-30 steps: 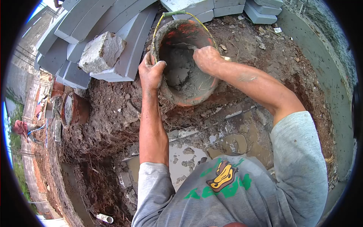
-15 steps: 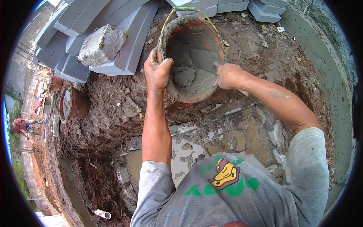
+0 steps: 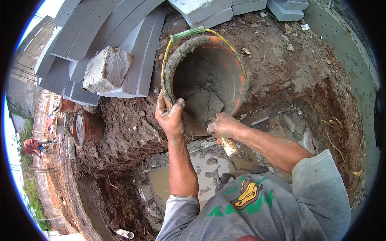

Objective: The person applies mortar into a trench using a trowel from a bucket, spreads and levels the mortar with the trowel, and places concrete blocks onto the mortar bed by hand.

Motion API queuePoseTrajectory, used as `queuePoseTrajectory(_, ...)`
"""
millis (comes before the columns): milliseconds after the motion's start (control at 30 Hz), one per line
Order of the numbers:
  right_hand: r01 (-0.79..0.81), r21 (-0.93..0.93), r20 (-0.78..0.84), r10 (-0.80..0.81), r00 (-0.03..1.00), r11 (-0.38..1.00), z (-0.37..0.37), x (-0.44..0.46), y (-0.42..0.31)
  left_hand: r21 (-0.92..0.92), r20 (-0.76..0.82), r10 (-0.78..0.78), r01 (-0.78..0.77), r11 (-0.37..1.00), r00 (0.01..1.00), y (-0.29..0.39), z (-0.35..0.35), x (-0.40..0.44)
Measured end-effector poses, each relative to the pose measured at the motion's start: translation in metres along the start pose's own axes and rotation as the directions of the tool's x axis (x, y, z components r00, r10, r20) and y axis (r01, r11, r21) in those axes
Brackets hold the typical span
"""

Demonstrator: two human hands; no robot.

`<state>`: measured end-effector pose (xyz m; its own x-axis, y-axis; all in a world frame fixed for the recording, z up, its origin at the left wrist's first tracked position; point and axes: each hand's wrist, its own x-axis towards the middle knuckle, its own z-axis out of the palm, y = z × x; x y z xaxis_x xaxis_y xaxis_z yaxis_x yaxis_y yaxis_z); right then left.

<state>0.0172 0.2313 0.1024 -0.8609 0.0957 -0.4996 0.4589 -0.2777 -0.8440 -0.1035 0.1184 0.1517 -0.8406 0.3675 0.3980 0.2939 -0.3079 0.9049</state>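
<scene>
An orange bucket (image 3: 237, 72), crusted with grey mortar, is tilted with its mouth facing me. Its yellow wire handle with a green grip (image 3: 187, 33) stands over the far rim. My left hand (image 3: 171, 117) grips the near-left rim, thumb on the inside. My right hand (image 3: 223, 126) is closed round the handle of a trowel (image 3: 215, 105), whose pale handle end sticks out below the fist. The trowel's blade lies inside the bucket against wet mortar (image 3: 198, 103), partly covered by it.
Grey blocks (image 3: 140, 52) are stacked at the upper left, a broken block (image 3: 107, 69) on them. Another bucket (image 3: 91, 127) stands left. Below is a trench with muddy water (image 3: 161, 182) and a white pipe (image 3: 125, 233). A person (image 3: 32, 146) is at the far left.
The bucket's mouth has come lower in view and faces me more. My right hand has moved down and left with the trowel, to the near rim. My left hand still holds the rim.
</scene>
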Motion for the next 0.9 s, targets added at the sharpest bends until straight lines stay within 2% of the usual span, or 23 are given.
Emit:
queuePoseTrajectory(133,0.171,-0.190,0.057,-0.163,0.985,0.967,0.001,0.001,-0.010,-0.035,-0.041,0.013,-0.015,0.999,0.999,-0.005,-0.015,0.010)
queuePoseTrajectory(167,0.149,-0.163,0.040,-0.144,0.989,0.975,0.001,0.008,-0.019,-0.046,-0.047,0.014,-0.016,0.999,0.999,-0.007,-0.016,0.012)
queuePoseTrajectory(200,0.121,-0.136,0.028,-0.118,0.993,0.983,0.005,0.017,-0.034,0.031,-0.073,-0.018,0.020,0.999,0.997,0.002,-0.003,0.008)
queuePoseTrajectory(233,0.092,-0.104,0.022,-0.090,0.996,0.990,0.010,0.023,-0.043,0.020,-0.075,0.026,-0.025,1.000,0.997,-0.002,0.000,0.007)
queuePoseTrajectory(300,0.121,-0.125,0.078,-0.112,0.991,0.985,0.011,0.041,-0.046,-0.058,-0.081,0.021,-0.026,0.998,0.997,0.000,-0.006,0.012)
queuePoseTrajectory(400,0.164,-0.181,0.037,-0.160,0.986,0.970,0.016,0.031,-0.046,-0.024,-0.117,0.013,-0.015,1.000,0.993,0.003,-0.006,0.014)
queuePoseTrajectory(500,0.196,-0.059,0.080,-0.191,0.978,0.979,0.010,0.018,-0.048,-0.023,-0.121,0.060,-0.063,0.998,0.991,-0.010,-0.006,0.005)
queuePoseTrajectory(533,0.214,0.049,0.120,-0.219,0.968,0.976,0.009,0.013,-0.049,-0.033,-0.109,0.024,-0.028,0.999,0.994,-0.011,-0.007,0.002)
queuePoseTrajectory(633,0.271,0.079,0.137,-0.280,0.950,0.959,0.005,0.005,-0.051,0.008,-0.124,0.061,-0.060,0.998,0.990,-0.008,-0.004,0.004)
queuePoseTrajectory(767,0.256,0.107,0.139,-0.270,0.953,0.961,0.001,-0.016,-0.051,0.033,-0.137,0.076,-0.072,0.997,0.988,-0.007,-0.007,0.002)
queuePoseTrajectory(800,0.245,0.015,0.127,-0.245,0.961,0.969,-0.001,-0.021,-0.051,0.005,-0.112,0.087,-0.087,0.996,0.990,-0.005,-0.008,0.001)
queuePoseTrajectory(900,0.261,0.044,0.175,-0.265,0.948,0.964,-0.012,-0.036,-0.043,0.089,-0.109,0.118,-0.108,0.990,0.987,0.006,-0.006,-0.001)
